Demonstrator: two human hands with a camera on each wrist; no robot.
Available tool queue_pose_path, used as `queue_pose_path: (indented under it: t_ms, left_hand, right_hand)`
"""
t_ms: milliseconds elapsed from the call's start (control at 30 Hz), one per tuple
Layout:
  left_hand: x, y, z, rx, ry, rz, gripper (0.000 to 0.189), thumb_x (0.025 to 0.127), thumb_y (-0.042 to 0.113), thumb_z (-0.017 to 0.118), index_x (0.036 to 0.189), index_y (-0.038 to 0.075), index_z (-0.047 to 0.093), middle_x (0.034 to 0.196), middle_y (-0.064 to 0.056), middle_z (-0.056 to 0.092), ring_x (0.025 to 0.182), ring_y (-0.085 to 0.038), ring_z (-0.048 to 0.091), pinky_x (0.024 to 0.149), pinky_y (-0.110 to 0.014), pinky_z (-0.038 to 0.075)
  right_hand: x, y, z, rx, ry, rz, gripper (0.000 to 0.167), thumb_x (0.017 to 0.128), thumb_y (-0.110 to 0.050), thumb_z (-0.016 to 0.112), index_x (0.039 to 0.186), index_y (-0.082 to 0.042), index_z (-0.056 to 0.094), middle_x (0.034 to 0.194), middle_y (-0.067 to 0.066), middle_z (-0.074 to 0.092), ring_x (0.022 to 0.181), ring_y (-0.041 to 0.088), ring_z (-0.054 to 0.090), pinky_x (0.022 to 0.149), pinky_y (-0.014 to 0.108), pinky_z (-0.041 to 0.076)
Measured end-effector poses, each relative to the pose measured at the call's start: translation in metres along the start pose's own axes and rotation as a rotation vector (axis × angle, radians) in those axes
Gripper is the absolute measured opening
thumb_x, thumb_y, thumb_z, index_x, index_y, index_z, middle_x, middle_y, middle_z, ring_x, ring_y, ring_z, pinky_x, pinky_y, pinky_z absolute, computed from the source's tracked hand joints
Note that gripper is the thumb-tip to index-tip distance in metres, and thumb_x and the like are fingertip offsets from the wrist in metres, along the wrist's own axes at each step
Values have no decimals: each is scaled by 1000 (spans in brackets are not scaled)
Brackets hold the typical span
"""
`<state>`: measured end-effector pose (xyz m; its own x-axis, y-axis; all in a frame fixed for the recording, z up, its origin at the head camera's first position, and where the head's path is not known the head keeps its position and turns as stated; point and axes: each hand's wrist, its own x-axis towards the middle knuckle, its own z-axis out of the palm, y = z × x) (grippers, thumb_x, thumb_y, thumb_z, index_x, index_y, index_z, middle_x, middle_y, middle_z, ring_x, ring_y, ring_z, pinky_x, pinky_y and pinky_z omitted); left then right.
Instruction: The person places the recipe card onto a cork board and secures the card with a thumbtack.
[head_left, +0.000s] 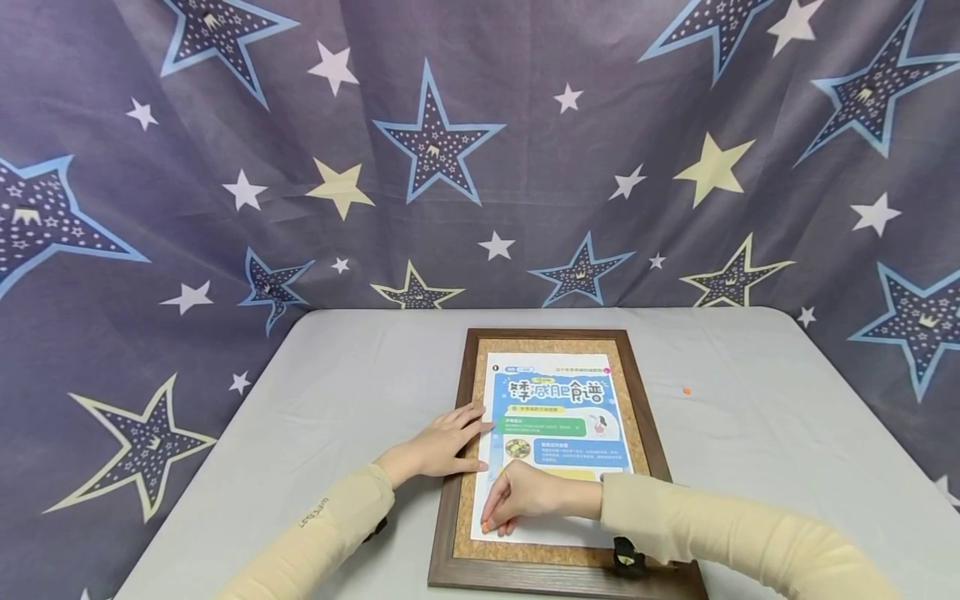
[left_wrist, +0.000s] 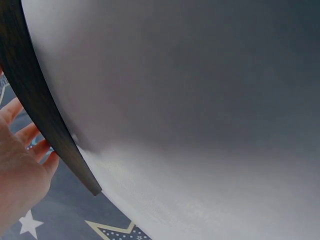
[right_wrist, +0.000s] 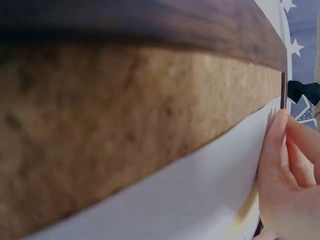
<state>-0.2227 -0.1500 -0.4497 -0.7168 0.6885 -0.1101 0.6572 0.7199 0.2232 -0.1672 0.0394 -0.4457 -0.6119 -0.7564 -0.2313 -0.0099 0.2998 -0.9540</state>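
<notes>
A printed poster (head_left: 555,392) with Chinese lettering lies on a cork board (head_left: 637,442) in a dark wooden frame (head_left: 467,375). At the poster's lower left corner my right hand (head_left: 521,492) pinches a small orange pushpin (head_left: 486,526) between thumb and fingertip, right at the paper. In the right wrist view the thumb and fingers (right_wrist: 280,150) close together near the paper's edge. My left hand (head_left: 442,444) rests across the frame's left side, its spread fingers reaching onto the poster's left edge. The left wrist view shows this hand (left_wrist: 22,165) beside the dark frame.
Another small orange piece (head_left: 686,390) lies on the grey tabletop (head_left: 757,417) right of the frame. Behind the table hangs a dark curtain (head_left: 525,183) with stars. A black wrist strap (head_left: 628,557) on the right arm hangs over the frame's lower side.
</notes>
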Motion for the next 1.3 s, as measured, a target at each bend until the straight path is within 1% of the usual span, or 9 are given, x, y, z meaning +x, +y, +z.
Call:
queue_pose_path:
  t_ms: [267, 567, 967, 1067, 1300]
  left_hand:
    - [0, 0, 0, -4, 5, 2, 65, 84, 49, 51, 136, 12, 36, 144, -15, 21, 132, -32, 14, 104, -49, 16]
    - [-1, 0, 0, 0, 10, 8, 64, 85, 48, 51, 135, 12, 36, 143, -15, 22, 132, -33, 15, 104, -49, 16]
    - [-1, 0, 0, 6, 19, 24, 64, 85, 47, 51, 135, 11, 36, 143, -16, 22, 132, -33, 15, 104, -49, 17]
    - [-2, 0, 0, 5, 20, 24, 64, 85, 47, 51, 135, 11, 36, 143, -16, 22, 132, -32, 15, 104, -49, 17]
    - [0, -1, 1, 7, 25, 23, 63, 85, 47, 51, 135, 11, 37, 143, -16, 22, 132, -32, 15, 104, -49, 17]
  right_hand:
    - [1, -2, 3, -24, 21, 10, 5, 74, 7, 64, 76, 11, 67, 72, 22, 65, 44, 4, 53, 47, 20, 49]
    - [3, -3, 9, -72, 75, 23, 4, 73, 8, 64, 72, 7, 69, 68, 19, 65, 40, 3, 51, 43, 17, 46]
    - [1, -6, 13, -113, 123, 16, 9, 71, 11, 61, 69, 7, 68, 65, 18, 65, 40, 3, 50, 43, 19, 47]
    - [1, -6, 13, -122, 125, 13, 10, 71, 12, 60, 68, 7, 68, 64, 17, 65, 40, 3, 50, 43, 19, 47]
    - [1, -5, 9, -94, 100, 13, 9, 72, 12, 60, 69, 9, 67, 65, 20, 65, 41, 4, 51, 44, 20, 48]
